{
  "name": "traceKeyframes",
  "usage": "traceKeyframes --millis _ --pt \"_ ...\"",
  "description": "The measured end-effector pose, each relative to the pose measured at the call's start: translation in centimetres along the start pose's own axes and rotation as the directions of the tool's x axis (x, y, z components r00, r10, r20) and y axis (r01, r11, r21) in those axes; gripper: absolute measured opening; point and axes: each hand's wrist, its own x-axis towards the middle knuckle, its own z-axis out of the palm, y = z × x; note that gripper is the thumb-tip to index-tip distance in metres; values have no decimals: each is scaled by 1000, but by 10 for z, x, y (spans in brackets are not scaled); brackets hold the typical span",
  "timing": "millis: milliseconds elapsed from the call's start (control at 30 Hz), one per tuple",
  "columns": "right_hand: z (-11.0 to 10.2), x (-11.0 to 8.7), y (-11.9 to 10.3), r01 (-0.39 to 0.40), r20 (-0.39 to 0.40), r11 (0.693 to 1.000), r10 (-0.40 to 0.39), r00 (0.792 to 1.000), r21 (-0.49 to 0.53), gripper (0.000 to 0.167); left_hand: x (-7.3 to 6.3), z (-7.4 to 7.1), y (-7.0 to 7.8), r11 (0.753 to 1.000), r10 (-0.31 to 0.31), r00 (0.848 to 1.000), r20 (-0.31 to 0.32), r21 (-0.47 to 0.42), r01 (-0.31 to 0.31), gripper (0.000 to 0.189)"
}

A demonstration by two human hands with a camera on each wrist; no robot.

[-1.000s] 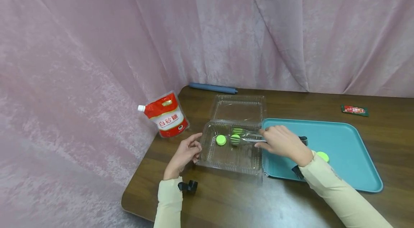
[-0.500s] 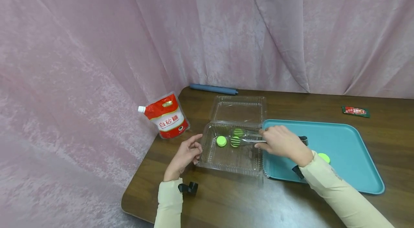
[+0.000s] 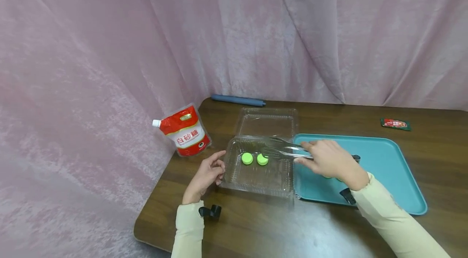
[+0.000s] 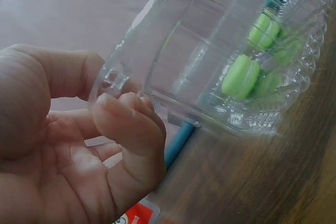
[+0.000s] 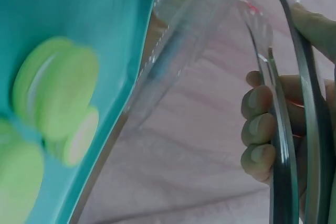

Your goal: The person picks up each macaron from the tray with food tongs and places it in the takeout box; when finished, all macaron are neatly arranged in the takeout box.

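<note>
A clear plastic container point(image 3: 256, 187) lies with its lid folded back, two green macarons point(image 3: 247, 158) inside. At its left edge is my left hand point(image 3: 205, 176); in the left wrist view the thumb and curled fingers pinch the rim point(image 4: 116, 80). My right hand point(image 3: 330, 162) grips metal serving tongs point(image 3: 292, 154), palm down, over the tray's left side. The tongs' slotted ends are spread above the container beside the right macaron point(image 3: 262, 160), with nothing visible between them. More green macarons point(image 5: 68, 87) lie on the blue tray point(image 3: 387, 160), mostly hidden by my right arm in the head view.
Behind the container lies a blue rod point(image 3: 237, 100). A red and white spouted sugar pouch point(image 3: 187, 131) is at the left. A small red and green packet point(image 3: 395, 124) sits behind the tray. Pink curtains point(image 3: 248, 38) hang around the wooden table point(image 3: 263, 225).
The tongs have opened off the right macaron, leaving it in the container. My right hand has drawn back slightly to the right with them. My left hand stays at the container's edge.
</note>
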Motion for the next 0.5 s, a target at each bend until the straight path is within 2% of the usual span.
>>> traceKeyframes --millis 233,500 --pt "-10 -17 14 -20 -56 1000 20 998 -7 51 1 -2 -1 1000 0 1000 13 -8 0 61" --pt "-21 -43 32 -109 -47 994 108 993 -23 57 0 -2 -1 1000 -6 1000 18 -9 6 61"
